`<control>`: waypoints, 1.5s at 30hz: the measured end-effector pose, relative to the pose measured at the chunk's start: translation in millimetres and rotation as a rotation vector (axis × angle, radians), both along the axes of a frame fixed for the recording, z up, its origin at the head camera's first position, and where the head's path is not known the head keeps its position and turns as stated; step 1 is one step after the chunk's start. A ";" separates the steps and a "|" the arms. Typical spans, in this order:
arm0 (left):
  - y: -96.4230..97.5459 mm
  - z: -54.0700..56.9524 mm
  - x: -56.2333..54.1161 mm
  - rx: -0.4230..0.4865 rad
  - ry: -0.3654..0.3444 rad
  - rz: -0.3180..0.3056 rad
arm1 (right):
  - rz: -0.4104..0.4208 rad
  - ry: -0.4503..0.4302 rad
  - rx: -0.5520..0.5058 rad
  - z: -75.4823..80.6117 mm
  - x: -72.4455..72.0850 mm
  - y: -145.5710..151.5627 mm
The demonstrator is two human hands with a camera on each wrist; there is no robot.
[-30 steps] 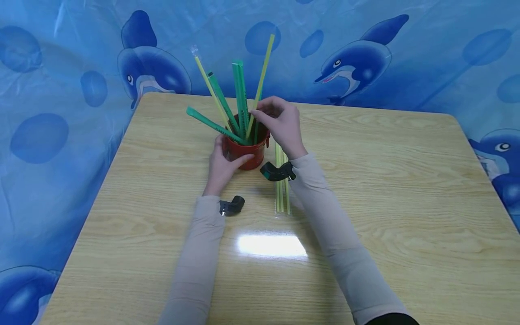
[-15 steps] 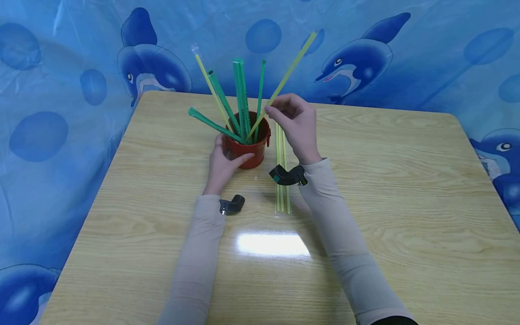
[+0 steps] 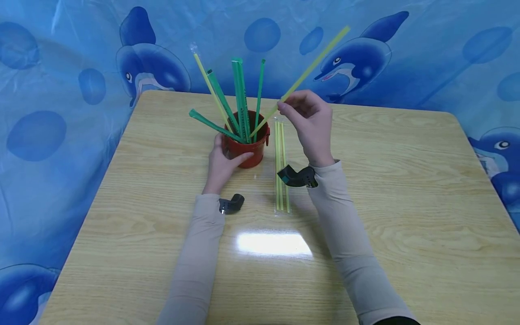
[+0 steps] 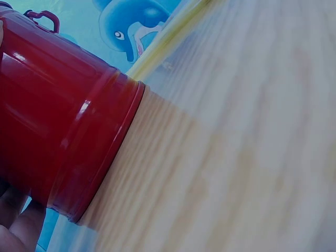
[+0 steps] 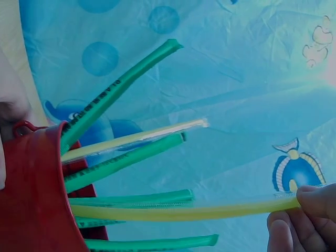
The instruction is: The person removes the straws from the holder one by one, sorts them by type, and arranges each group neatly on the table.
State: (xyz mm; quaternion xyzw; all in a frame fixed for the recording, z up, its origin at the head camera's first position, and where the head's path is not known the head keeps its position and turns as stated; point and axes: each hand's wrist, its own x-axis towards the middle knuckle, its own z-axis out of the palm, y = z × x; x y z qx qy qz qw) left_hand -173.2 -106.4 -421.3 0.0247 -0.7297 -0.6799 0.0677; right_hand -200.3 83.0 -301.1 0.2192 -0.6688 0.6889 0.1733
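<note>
My left hand holds the side of a small red bucket, thumb across its front; fingers show under it in the left wrist view. Between thumb and fingertips, my right hand pinches a yellow straw in clear wrap. That straw leans right over the rim, its lower end inside the bucket. Several green-wrapped straws and another yellow straw stand in the bucket, fanned out. One green straw tips far to the left.
Several yellow straws in clear wrap lie side by side on the wooden table, right of the bucket. A blue dolphin-print sheet hangs behind the table. Black wrist cameras sit on both sleeves.
My right hand has moved right, tilting the pinched yellow straw further over to the right and drawing it partly upward. The left hand and bucket have stayed in place.
</note>
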 end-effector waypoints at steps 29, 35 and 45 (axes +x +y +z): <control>0.6 -0.1 0.6 0.010 0.008 -0.006 | -0.071 0.045 -0.158 -2.8 9.9 41.5; 0.0 0.4 -0.1 0.008 0.003 -0.006 | -0.081 0.019 -0.204 -2.6 9.5 47.7; 0.1 0.8 1.1 -0.007 0.000 -0.001 | -0.049 -0.101 -0.176 -10.3 9.5 60.5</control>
